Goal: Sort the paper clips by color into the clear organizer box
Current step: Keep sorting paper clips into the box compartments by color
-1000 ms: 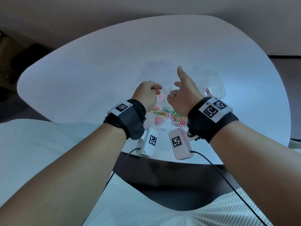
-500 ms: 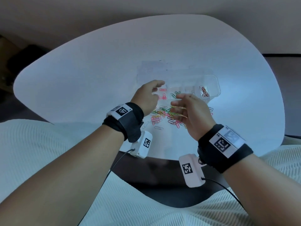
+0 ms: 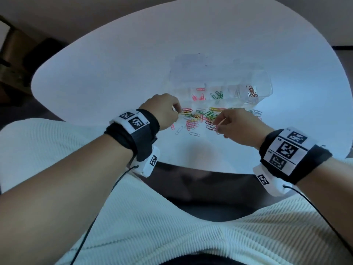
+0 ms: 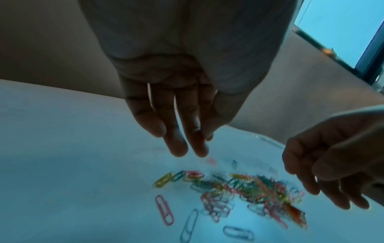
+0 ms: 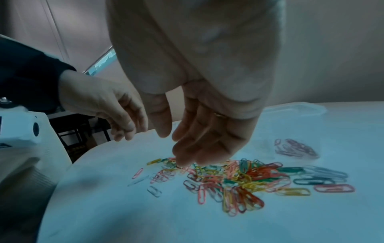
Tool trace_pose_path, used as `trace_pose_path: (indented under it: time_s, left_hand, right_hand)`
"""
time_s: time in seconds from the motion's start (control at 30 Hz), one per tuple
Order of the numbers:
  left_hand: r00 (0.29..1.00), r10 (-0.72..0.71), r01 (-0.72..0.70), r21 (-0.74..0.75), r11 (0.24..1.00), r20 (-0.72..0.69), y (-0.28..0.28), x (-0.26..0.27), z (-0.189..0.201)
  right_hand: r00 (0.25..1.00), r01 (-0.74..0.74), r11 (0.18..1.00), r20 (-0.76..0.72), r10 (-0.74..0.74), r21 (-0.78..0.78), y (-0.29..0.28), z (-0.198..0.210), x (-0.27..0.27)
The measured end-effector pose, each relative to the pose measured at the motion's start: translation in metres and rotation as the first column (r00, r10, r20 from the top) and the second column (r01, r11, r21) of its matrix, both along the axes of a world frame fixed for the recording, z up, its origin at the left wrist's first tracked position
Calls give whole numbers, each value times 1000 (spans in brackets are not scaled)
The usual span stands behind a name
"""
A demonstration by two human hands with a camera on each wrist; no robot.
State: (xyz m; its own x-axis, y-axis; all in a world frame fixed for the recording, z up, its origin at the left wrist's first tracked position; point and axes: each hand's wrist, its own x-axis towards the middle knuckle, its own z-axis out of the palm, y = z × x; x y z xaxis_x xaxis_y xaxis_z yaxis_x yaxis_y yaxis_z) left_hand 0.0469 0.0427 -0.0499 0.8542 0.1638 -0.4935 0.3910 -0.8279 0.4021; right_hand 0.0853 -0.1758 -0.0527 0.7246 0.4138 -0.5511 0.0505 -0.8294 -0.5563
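Observation:
A heap of coloured paper clips (image 3: 200, 119) lies on the white table (image 3: 114, 73), just in front of the clear organizer box (image 3: 267, 77). The box's front compartments hold pink clips (image 3: 198, 96), green clips (image 3: 216, 95), pale clips (image 3: 236, 92) and red clips (image 3: 252, 91). My left hand (image 3: 176, 111) is at the heap's left end. In the left wrist view its fingers (image 4: 178, 148) hang straight just above the clips (image 4: 239, 189), holding nothing. My right hand (image 3: 217, 127) is at the heap's right side; its straight fingertips (image 5: 182, 159) touch the clips (image 5: 239, 177).
Single clips lie loose at the heap's near edge, such as a pink one (image 4: 164, 210) and a pale one (image 3: 194, 134). The table's front edge (image 3: 191, 170) runs close under my wrists. Cables hang from both wrist cameras.
My left hand has drawn back from the box to the heap's left end. My right hand has come down from above the box to the heap's right side.

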Motion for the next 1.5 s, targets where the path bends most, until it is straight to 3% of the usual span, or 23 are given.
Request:
trace_pose_path:
  time_s: [0.13, 0.23, 0.47, 0.6, 0.8, 0.97, 1.33, 1.43, 1.5]
  left_hand:
    - [998, -34, 37, 56, 998, -57, -5, 3, -19]
    - [993, -99, 100, 21, 995, -59, -15, 7, -28]
    - [969, -234, 243, 142, 960, -75, -24, -1, -51]
    - [971, -230, 239, 151, 959, -71, -27, -2, -53]
    - [984, -175, 179, 112, 977, -45, -24, 3, -48]
    - [997, -68, 69, -35, 997, 41, -28, 11, -34]
    - [996, -61, 51, -142, 989, -63, -23, 8, -31]
    - [998, -61, 56, -150, 987, -34, -23, 8, -33]
    - [998, -61, 56, -133, 989, -35, -23, 7, -35]
  right_hand:
    - [996, -77, 997, 38, 78, -19, 16, -18, -15]
    - [988, -83, 997, 133, 83, -9, 29, -35, -28]
    - [952, -78, 997, 296, 83, -26, 51, -56, -29]
    - [949, -114, 989, 284, 136, -94, 53, -67, -28]
    - [969, -76, 989, 225, 103, -127, 45, -65, -24]
    - [974, -60, 983, 205, 95, -173, 37, -62, -22]
    - [994, -38, 993, 99, 50, -113, 23, -62, -30]
    - [990, 134, 991, -39, -135, -17, 8, -56, -28]
    - [882, 445, 885, -238, -407, 135, -2, -54, -21]
